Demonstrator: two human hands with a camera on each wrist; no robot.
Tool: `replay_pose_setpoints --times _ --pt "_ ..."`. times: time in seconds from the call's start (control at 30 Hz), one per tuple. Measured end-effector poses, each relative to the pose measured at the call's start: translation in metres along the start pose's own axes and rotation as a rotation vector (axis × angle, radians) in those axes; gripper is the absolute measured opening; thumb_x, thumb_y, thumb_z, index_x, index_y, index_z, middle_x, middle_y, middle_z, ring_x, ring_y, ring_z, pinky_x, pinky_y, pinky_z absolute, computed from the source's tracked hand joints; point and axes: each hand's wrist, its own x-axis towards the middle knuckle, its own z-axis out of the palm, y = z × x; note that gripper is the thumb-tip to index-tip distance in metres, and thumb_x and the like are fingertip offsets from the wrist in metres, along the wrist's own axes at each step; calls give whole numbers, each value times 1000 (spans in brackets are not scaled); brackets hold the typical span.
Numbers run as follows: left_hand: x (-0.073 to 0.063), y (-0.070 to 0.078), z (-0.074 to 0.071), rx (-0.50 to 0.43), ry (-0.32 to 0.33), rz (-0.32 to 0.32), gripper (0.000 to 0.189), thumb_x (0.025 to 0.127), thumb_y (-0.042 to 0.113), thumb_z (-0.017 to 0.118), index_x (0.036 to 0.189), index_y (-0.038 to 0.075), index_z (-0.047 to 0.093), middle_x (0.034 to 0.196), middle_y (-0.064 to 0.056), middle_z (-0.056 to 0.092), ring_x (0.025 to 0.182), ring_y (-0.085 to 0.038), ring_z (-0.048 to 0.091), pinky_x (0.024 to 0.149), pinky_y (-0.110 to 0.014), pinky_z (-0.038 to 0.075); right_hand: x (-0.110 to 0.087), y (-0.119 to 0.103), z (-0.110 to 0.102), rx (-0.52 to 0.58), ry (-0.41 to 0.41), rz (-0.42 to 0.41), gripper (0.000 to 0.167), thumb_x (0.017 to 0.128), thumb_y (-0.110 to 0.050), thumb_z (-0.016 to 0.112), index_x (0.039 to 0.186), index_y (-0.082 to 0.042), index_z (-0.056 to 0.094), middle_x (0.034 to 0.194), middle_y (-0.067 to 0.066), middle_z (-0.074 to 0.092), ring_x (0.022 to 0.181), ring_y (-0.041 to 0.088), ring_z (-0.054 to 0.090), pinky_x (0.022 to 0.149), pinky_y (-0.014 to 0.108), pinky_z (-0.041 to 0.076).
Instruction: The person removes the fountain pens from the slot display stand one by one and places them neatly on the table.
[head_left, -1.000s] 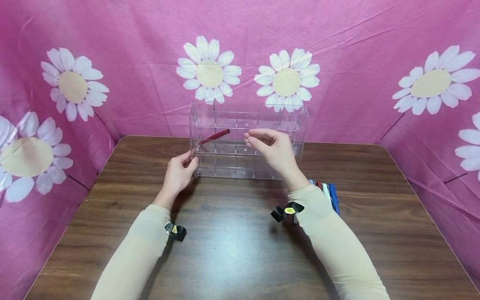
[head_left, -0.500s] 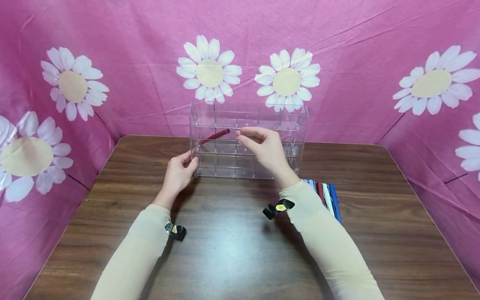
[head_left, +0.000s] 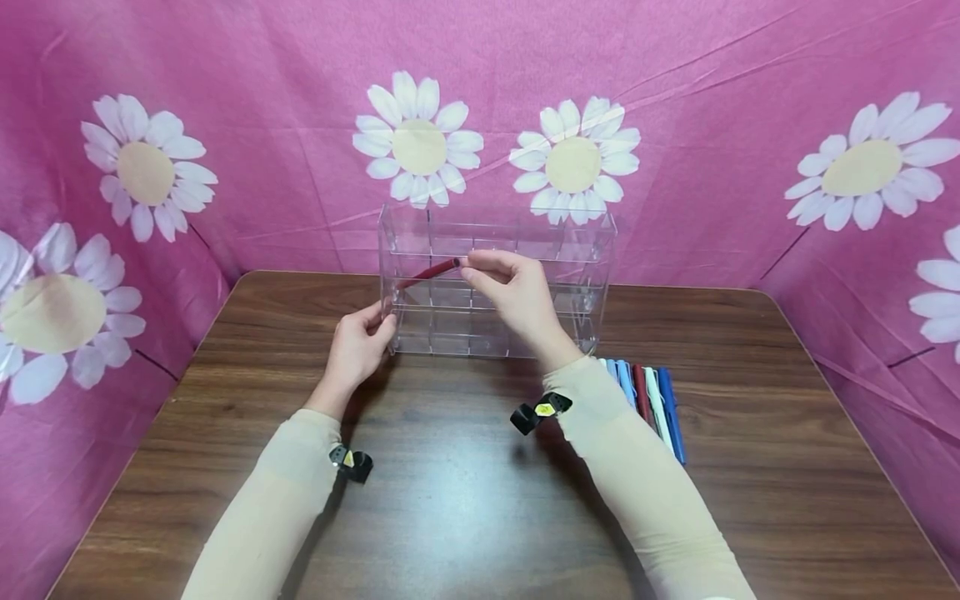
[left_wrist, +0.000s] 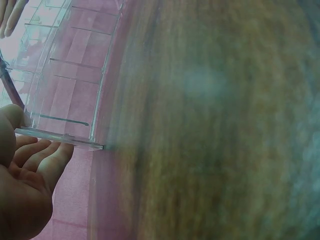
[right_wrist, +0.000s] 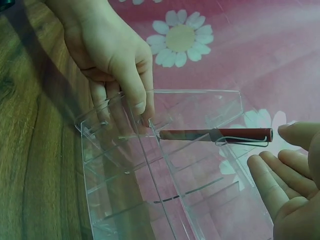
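A clear acrylic rack (head_left: 450,340), split into small compartments, stands at the back of the table. My left hand (head_left: 356,348) grips its left side wall, thumb on one face and fingers (left_wrist: 52,165) on the other. A dark red pen (head_left: 431,272) with a wire clip lies slanted in a compartment at the rack's left, its capped end sticking out to the right. By that end is my right hand (head_left: 517,292), thumb and fingers apart. In the right wrist view a small gap shows between the thumb (right_wrist: 300,134) and the pen (right_wrist: 250,135).
Several pens (head_left: 643,392), in blue, red and pale green, lie side by side on the wooden table (head_left: 450,500) right of the rack, partly hidden by my right sleeve. A pink cloth (head_left: 300,167) with white flowers hangs close behind and at both sides.
My right hand has moved left to the pen's free end, uncovering more of the pens on the table. The left hand, rack and red pen have stayed put.
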Motion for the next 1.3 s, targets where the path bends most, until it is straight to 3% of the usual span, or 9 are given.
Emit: replay_pose_setpoints --times 0.23,0.6,0.87,1.13,1.3 --pt "1 -1 0 -6 -3 -11 41 107 15 60 145 5 67 127 -19 77 106 -28 73 107 -48 57 5 -1 8 -55 10 27 35 97 -12 80 129 3 76 126 20 79 117 32 77 95 27 63" --pt "1 0 -1 -5 5 -10 40 106 15 61 144 4 68 124 -18 79 97 -20 72 101 -41 58 10 0 17 -81 6 36 33 97 -13 80 128 -1 78 123 17 80 112 27 78 82 19 59" --pt "2 1 0 -3 1 3 40 107 15 61 144 3 68 125 -19 78 97 -21 72 94 -30 57 11 -3 22 -123 20 47 25 98 -15 80 120 -2 81 115 17 82 95 14 74 70 19 52" --pt "3 0 1 -12 0 2 41 107 15 61 145 3 67 127 -20 77 103 -26 73 104 -47 58 12 -4 19 -150 20 32 26 98 -16 81 121 -4 82 115 15 83 91 10 73 68 19 52" --pt "2 -2 -1 -15 -5 -9 41 107 16 61 146 3 66 129 -20 76 105 -27 73 104 -48 58 12 -4 18 -163 25 8 24 97 -16 81 119 -5 83 113 15 83 91 10 73 68 18 52"
